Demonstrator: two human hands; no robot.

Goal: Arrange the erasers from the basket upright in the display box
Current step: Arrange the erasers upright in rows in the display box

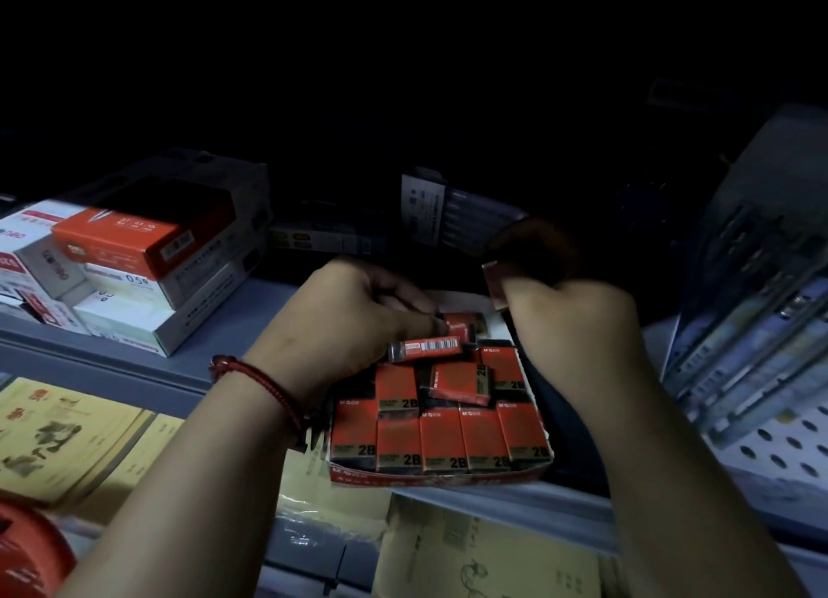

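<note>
The red display box sits on a grey shelf, filled with several red-and-black 2B erasers standing upright in rows. One eraser lies tilted on top of the second row. My left hand, with a red cord on the wrist, pinches an eraser held sideways over the back of the box. My right hand is raised at the box's back right, fingers closed on the box's back flap. The basket is not in view.
Stacked red, white and grey stationery boxes stand on the shelf at left. A pen pack stands behind. Hanging pen packs and a pegboard are at right. Yellow booklets fill the lower shelf.
</note>
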